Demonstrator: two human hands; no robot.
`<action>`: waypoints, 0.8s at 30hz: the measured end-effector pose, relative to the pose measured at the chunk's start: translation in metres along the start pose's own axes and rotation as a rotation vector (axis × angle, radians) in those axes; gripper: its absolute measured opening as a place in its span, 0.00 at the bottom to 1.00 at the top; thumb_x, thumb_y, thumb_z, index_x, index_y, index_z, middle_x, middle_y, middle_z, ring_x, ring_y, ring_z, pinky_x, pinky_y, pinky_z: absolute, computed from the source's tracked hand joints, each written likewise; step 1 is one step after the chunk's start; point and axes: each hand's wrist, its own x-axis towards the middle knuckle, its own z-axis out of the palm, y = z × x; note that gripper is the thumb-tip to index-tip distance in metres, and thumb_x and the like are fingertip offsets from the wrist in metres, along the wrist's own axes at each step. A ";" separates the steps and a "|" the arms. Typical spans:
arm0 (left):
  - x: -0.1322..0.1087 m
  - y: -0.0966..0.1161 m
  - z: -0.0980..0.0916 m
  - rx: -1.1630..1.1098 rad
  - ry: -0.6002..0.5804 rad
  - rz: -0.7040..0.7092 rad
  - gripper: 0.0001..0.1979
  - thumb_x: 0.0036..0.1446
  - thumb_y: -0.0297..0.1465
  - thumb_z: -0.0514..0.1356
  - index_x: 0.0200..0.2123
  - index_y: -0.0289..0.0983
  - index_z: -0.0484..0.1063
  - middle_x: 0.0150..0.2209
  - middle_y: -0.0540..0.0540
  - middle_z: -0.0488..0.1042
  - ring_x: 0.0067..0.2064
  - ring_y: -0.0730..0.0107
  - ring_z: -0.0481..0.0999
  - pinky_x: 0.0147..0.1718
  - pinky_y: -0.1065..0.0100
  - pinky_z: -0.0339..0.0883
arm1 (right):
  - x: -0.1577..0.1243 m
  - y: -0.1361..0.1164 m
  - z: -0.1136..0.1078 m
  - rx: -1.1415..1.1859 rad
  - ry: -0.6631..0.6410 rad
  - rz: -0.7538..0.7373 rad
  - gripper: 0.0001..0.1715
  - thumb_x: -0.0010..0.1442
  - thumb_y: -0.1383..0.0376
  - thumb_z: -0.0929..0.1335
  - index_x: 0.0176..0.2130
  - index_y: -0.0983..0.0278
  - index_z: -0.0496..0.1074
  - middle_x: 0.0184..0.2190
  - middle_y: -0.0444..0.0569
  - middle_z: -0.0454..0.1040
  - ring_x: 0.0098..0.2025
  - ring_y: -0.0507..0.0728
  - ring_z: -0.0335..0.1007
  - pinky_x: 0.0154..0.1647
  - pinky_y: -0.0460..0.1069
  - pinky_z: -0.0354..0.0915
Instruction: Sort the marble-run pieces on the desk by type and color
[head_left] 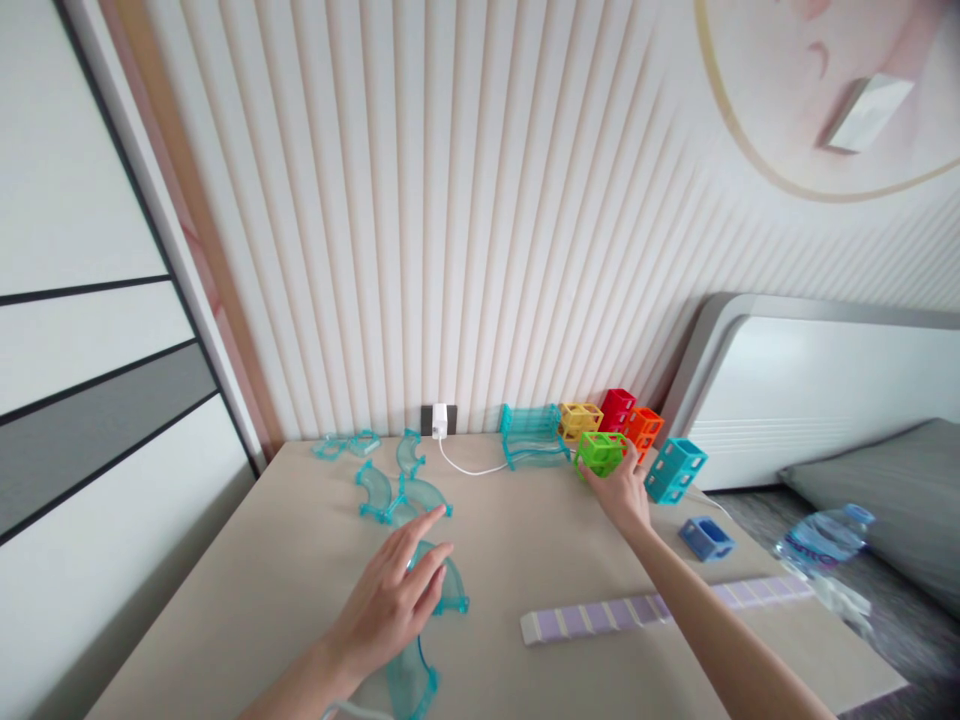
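My right hand (621,492) is at the back right of the table, thumb and fingers on either side of a bright green open-frame block (600,453). Over the curved, see-through teal track pieces on the left is my left hand (394,590), its fingers stretched out and apart with nothing held. It partly covers one curved piece (452,585), and another (411,680) lies below it. Ahead of its fingertips are more curved pieces (376,488). Around the green block stand a yellow block (579,416), a red one (616,408), an orange one (643,430) and a teal one (676,468).
A rack of teal pieces (534,432) stands against the ribbed wall, beside a white charger (439,420) with its cable. A blue block (706,538) and a purple-and-white striped strip (600,618) lie on the right. Beyond the table edge is a water bottle (825,538).
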 end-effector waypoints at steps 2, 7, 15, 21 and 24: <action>0.000 0.000 0.000 0.001 0.001 -0.004 0.13 0.67 0.27 0.54 0.49 0.40 0.76 0.62 0.39 0.70 0.59 0.57 0.75 0.55 0.60 0.74 | -0.002 0.002 -0.002 -0.007 -0.002 -0.001 0.62 0.54 0.41 0.70 0.72 0.63 0.41 0.62 0.68 0.62 0.59 0.76 0.70 0.52 0.62 0.68; -0.001 0.001 0.000 -0.004 -0.002 -0.004 0.13 0.67 0.26 0.54 0.50 0.40 0.76 0.62 0.39 0.70 0.59 0.57 0.74 0.56 0.60 0.73 | -0.001 0.008 0.000 -0.019 -0.024 0.041 0.62 0.55 0.43 0.70 0.72 0.65 0.39 0.61 0.70 0.63 0.57 0.74 0.72 0.52 0.62 0.68; -0.001 0.000 0.000 0.002 -0.003 -0.001 0.13 0.67 0.26 0.54 0.49 0.40 0.76 0.61 0.38 0.71 0.59 0.58 0.75 0.55 0.61 0.74 | 0.007 0.007 0.003 -0.024 -0.048 0.056 0.59 0.59 0.45 0.68 0.72 0.66 0.36 0.63 0.74 0.61 0.57 0.76 0.72 0.51 0.63 0.69; -0.001 0.000 -0.001 -0.004 0.002 0.005 0.13 0.67 0.26 0.54 0.49 0.39 0.76 0.61 0.38 0.71 0.58 0.57 0.75 0.54 0.60 0.74 | 0.011 0.004 0.002 -0.035 -0.077 0.059 0.62 0.60 0.47 0.67 0.73 0.66 0.29 0.63 0.72 0.63 0.59 0.75 0.71 0.54 0.63 0.68; -0.001 0.000 0.000 -0.004 -0.003 0.005 0.13 0.67 0.26 0.54 0.49 0.40 0.76 0.61 0.38 0.71 0.58 0.57 0.75 0.55 0.60 0.74 | 0.010 0.004 0.003 -0.036 -0.085 0.052 0.62 0.61 0.47 0.67 0.73 0.67 0.28 0.63 0.74 0.62 0.59 0.76 0.71 0.54 0.63 0.68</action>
